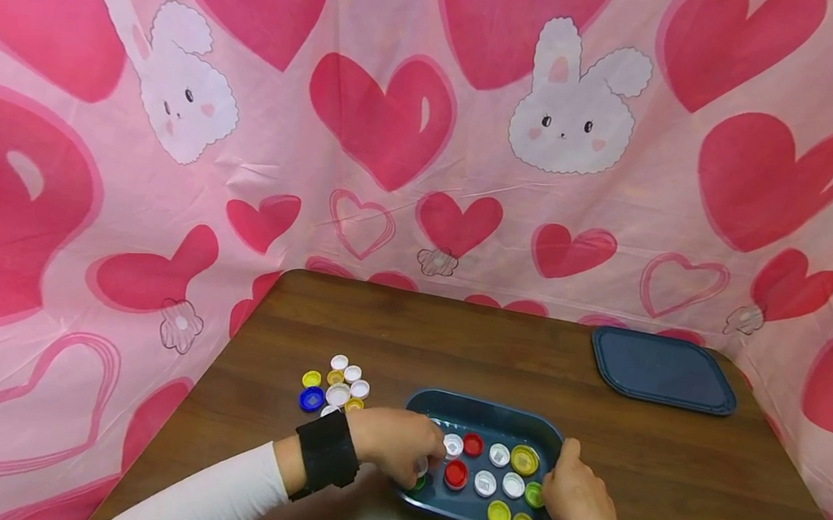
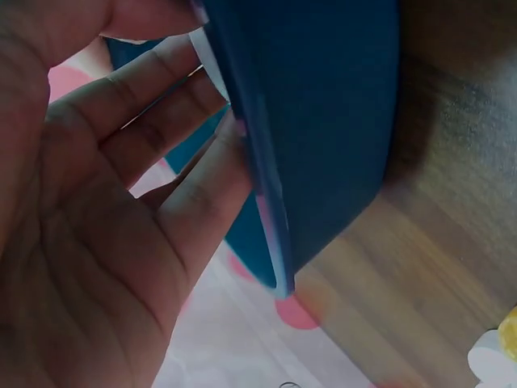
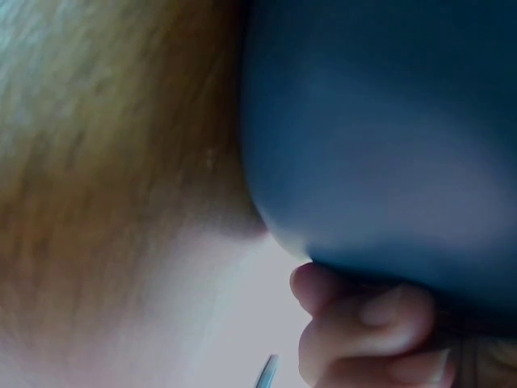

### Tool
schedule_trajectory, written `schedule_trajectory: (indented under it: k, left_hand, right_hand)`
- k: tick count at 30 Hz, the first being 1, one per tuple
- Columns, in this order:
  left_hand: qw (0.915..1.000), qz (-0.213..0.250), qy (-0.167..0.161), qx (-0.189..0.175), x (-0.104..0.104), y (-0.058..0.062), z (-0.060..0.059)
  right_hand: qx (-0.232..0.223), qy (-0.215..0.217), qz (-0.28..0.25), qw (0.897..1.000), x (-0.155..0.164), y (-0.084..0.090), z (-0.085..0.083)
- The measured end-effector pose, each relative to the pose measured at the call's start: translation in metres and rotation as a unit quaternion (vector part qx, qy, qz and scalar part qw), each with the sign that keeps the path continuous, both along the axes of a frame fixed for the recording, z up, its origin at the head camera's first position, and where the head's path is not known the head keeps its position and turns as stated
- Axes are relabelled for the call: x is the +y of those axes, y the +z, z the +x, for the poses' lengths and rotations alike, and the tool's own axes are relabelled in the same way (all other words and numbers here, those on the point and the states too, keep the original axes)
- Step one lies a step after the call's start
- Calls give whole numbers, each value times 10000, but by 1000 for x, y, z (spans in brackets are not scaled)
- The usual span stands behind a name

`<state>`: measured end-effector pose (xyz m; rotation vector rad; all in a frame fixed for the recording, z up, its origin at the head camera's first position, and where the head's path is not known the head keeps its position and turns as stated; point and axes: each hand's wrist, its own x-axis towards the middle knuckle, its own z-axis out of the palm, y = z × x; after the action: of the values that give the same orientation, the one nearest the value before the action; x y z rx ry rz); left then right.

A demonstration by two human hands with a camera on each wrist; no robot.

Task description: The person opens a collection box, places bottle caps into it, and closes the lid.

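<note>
A dark blue tray stands on the table with several bottle caps spread inside, including a red cap, a white cap and a yellow cap. My left hand reaches over the tray's left end. Its thumb and fingers pinch a white bottle cap, partly hidden by the rim in the left wrist view. A green cap lies just below those fingers. My right hand grips the tray's right end, its curled fingers against the wall, beside a green cap.
Left of the tray lies a cluster of loose caps: white, yellow and a blue cap. A dark blue lid lies flat at the table's back right. Pink heart-patterned cloth hangs behind the wooden table.
</note>
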<state>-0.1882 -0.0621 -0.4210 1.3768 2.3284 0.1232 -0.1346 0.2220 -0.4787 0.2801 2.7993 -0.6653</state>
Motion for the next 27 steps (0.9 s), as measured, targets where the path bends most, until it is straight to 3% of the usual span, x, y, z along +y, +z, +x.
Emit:
schedule_trajectory:
  k: [17,27]
  left_hand:
    - [9994,-136,-173,-272,13,-9,3]
    - [9995,-220,-124,-213,17,-15,2]
  right_hand:
    - [-13,7,0,10000,-2,0,0]
    - [50,-21,11,10000,-1,-2,1]
